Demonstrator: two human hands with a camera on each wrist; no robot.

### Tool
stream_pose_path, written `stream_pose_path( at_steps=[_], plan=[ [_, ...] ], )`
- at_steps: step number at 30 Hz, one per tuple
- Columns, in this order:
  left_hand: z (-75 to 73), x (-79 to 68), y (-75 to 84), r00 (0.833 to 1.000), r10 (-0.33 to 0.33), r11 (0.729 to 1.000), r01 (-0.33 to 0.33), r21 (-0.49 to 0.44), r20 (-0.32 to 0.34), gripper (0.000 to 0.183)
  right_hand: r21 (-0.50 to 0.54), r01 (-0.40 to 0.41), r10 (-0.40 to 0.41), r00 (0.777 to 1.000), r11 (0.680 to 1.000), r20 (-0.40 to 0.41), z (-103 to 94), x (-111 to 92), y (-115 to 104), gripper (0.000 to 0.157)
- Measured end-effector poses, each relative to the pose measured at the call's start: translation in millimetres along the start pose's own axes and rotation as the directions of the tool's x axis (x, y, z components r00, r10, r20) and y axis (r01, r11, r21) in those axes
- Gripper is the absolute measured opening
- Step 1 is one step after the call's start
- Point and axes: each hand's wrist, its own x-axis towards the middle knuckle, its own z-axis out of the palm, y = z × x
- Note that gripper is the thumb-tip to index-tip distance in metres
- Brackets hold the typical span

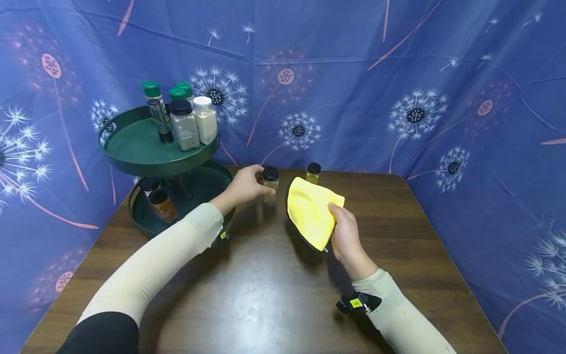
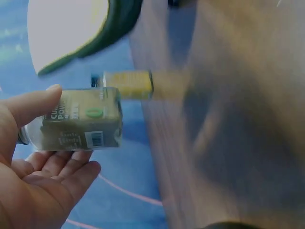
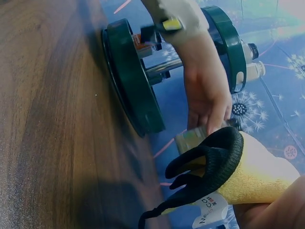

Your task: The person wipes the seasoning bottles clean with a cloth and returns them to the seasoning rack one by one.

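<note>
My left hand [image 1: 247, 184] pinches a square, clear spice jar [image 1: 270, 185] with a black cap, thumb on one side and fingers on the other. In the left wrist view, the jar [image 2: 81, 119] shows a label with a barcode and its contents look brownish. In my right hand [image 1: 347, 235] is a yellow cleaning cloth [image 1: 311, 209] with a dark edge, gripped at its right side. The cloth bunches into folds in the right wrist view, where a white tag [image 3: 209, 210] hangs from it. It stands just right of the jar.
A green two-tier turntable rack [image 1: 152, 164] stands at the left. Several jars with green, black and white caps [image 1: 202, 120] fill its top; an orange-brown jar [image 1: 163, 205] is below. Behind the cloth, a small black-capped yellow jar [image 1: 313, 174] stands on the wooden table [image 1: 389, 196] near the curtain.
</note>
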Motion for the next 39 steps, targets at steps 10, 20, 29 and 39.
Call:
stream_pose_path(
  at_steps=[10,20,29,39],
  plan=[
    [23.9,-61.8,16.9,0.996,0.026,1.000,-0.025,-0.016,0.088,0.046,0.005,-0.032,0.032,0.999,0.999,0.033,4.6,0,4,0.038],
    [50.2,-90.5,12.5,0.987,0.023,0.999,-0.018,-0.033,0.160,0.043,-0.054,-0.042,0.048,0.992,0.998,0.118,21.1,-5,9,0.037],
    [56.5,-96.3,0.2,0.988,0.010,1.000,-0.006,-0.028,0.154,0.044,-0.234,-0.053,0.101,0.975,0.971,0.198,38.3,-11,12,0.037],
    [58.4,-97.5,-0.4,0.986,0.016,1.000,-0.016,-0.004,0.164,0.043,-0.338,0.014,0.067,0.972,0.941,0.226,50.2,-15,15,0.036]
  ],
)
